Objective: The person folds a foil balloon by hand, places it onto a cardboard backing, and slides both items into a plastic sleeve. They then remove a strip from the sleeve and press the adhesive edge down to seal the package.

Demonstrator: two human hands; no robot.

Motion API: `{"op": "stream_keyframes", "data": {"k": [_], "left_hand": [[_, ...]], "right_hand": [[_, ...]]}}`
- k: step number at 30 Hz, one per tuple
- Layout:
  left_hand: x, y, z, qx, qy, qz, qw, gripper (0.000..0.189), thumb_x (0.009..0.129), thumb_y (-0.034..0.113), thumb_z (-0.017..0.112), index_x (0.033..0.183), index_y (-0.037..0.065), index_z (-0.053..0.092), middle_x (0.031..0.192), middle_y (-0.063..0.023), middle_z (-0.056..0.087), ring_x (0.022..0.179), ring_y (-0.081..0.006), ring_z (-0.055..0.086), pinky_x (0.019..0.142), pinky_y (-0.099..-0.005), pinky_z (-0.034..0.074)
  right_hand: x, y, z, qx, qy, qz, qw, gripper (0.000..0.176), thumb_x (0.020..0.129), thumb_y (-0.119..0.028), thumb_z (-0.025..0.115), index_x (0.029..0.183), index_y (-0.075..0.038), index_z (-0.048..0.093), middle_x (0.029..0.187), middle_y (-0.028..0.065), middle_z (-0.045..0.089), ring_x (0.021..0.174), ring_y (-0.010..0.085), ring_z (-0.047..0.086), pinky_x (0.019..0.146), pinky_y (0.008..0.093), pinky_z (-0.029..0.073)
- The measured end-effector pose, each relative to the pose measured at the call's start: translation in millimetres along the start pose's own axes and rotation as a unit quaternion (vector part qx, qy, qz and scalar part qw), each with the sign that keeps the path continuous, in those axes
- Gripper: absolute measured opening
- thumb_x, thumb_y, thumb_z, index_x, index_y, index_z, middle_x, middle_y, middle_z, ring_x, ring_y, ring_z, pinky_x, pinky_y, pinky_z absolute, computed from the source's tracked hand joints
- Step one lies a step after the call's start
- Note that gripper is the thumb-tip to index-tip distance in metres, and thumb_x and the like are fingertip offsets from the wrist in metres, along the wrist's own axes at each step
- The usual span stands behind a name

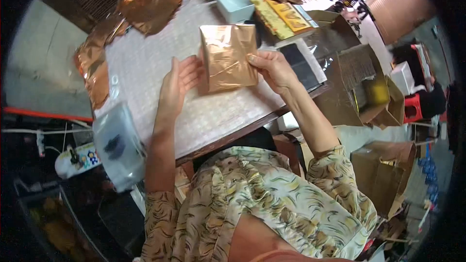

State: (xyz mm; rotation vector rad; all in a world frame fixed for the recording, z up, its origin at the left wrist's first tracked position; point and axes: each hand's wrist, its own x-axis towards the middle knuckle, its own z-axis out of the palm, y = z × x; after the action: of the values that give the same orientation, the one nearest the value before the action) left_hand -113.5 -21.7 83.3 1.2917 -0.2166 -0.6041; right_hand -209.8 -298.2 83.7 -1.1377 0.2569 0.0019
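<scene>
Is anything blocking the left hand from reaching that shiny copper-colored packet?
Nothing visible stands between the left hand and the copper-colored packet; the open palm faces its left edge. The right hand grips the opposite edge.

Packet (230, 60) — shiny copper-gold

Left hand (180, 80): one, centre-left of the frame, open, thumb raised and apart, fingers extended rightward, palm turned inward. Left forearm (164, 145): bare, rising nearly upright from lower left. Right hand (276, 70): one, right of centre, closed in a grip, thumb pointing left. Right forearm (310, 116): bare, slanting up and leftward, elbow bent.
</scene>
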Motion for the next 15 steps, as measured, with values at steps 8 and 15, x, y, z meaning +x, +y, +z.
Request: {"op": "stream_keyframes", "data": {"k": [8,15], "left_hand": [[103,-10,124,0.455,-0.047,0.348,0.818,0.033,0.091,0.021,0.076,0.118,0.002,0.073,0.110,-0.0103,0.076,0.103,-0.0288,0.070,0.095,-0.0410,0.053],[143,-30,194,0.585,-0.019,0.430,0.687,0.027,0.082,0.026,0.080,0.099,0.006,0.073,0.109,-0.0074,0.073,0.108,-0.0255,0.064,0.093,-0.0437,0.042]], "right_hand": [[-37,-40,-134,0.145,0.019,-0.035,0.989,0.025,0.096,-0.017,0.072,0.115,-0.002,0.070,0.112,0.0066,0.074,0.102,0.0165,0.070,0.098,0.0327,0.053],[-53,-44,-186,0.316,0.053,-0.083,0.944,0.030,0.091,-0.009,0.074,0.118,-0.001,0.066,0.120,0.0092,0.071,0.112,0.0238,0.068,0.107,0.0421,0.049]]}}
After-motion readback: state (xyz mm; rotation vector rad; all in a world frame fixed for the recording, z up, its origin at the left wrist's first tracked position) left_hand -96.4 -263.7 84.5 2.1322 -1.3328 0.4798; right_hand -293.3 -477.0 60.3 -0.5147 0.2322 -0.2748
